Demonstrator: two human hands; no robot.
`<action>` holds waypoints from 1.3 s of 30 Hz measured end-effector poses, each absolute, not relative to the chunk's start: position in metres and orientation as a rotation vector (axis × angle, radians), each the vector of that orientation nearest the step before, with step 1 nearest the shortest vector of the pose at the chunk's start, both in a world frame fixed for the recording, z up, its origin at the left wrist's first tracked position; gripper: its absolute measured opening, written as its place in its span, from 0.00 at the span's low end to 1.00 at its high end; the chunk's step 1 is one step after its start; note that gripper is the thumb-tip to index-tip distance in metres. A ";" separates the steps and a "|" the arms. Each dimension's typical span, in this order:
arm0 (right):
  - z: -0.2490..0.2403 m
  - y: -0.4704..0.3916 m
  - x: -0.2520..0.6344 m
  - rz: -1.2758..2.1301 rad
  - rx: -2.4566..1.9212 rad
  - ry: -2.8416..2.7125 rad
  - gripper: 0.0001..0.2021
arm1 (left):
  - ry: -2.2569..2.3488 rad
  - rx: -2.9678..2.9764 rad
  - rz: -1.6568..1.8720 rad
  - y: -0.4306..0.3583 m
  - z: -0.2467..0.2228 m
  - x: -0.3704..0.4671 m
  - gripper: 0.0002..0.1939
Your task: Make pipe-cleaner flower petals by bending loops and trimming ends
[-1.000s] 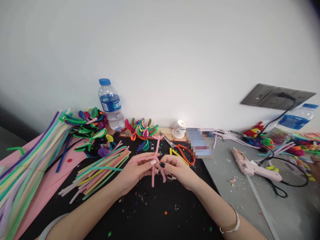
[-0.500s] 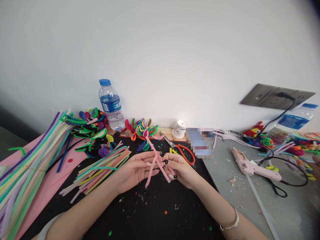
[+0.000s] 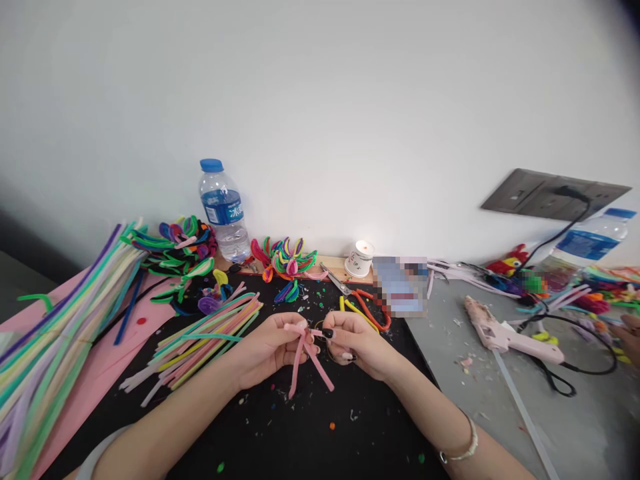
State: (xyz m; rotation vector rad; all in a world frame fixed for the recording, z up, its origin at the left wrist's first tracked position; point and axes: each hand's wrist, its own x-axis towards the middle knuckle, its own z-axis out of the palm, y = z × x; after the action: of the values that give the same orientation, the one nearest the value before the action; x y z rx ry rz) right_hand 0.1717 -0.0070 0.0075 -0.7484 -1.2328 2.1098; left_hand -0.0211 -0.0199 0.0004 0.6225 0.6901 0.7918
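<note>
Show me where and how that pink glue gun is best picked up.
Probably by the handle, from above at the person's right: it lies low and sticks out rightward, away from the stained nozzle end. Avoid the black cable at its tip and the glue stick jutting toward the person.

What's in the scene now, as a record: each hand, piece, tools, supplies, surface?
left hand: pinching the pink stems
right hand: pinching one end of them
piece: pink stems joined near the left fingertips, two ends angled down
tools: orange-handled scissors; pink glue gun, right
supplies: loose pipe-cleaner bundle, left
surface: black mat, scraps scattered
</note>
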 end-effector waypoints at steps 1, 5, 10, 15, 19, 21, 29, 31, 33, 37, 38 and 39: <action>0.008 -0.007 0.172 2.113 -0.747 -1.228 0.12 | 0.702 0.636 0.785 -0.020 0.001 -0.021 0.08; 0.009 -0.007 0.172 2.104 -0.753 -1.217 0.11 | 0.751 0.719 0.755 -0.021 0.002 -0.019 0.08; 0.010 -0.007 0.172 2.079 -0.773 -1.226 0.12 | 0.819 0.985 0.653 -0.023 0.004 -0.015 0.12; 0.007 -0.007 0.172 2.041 -0.780 -1.269 0.13 | 0.927 1.352 0.703 -0.023 0.002 -0.015 0.11; 0.004 -0.004 0.172 1.882 -0.860 -1.305 0.13 | 1.048 1.433 0.785 -0.021 0.003 -0.016 0.13; 0.003 -0.004 0.171 1.799 -0.922 -1.334 0.15 | 1.116 1.438 0.860 -0.020 0.003 -0.017 0.13; 0.002 -0.005 0.169 1.434 -1.120 -1.574 0.16 | 1.151 1.332 0.894 -0.017 0.005 -0.015 0.11; 0.000 -0.003 0.171 1.312 -1.177 -1.596 0.16 | 1.078 1.260 0.855 -0.018 0.006 -0.014 0.10; -0.002 -0.002 0.173 1.182 -1.224 -1.630 0.16 | 1.036 1.199 0.838 -0.019 0.005 -0.014 0.09; 0.002 -0.004 0.176 0.798 -1.279 -1.693 0.12 | 1.112 1.133 0.965 -0.018 0.003 -0.016 0.10; 0.003 -0.007 0.175 0.704 -1.264 -1.731 0.10 | 1.137 1.113 1.014 -0.017 0.002 -0.016 0.10; 0.005 -0.009 0.173 0.626 -1.232 -1.789 0.09 | 1.154 1.093 1.059 -0.017 0.001 -0.017 0.11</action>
State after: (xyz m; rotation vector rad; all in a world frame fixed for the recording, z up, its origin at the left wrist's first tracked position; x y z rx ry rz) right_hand 0.1735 -0.0095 0.0052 -1.2317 -1.7890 0.6256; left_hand -0.0168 -0.0166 0.0011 1.0925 1.1537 1.0594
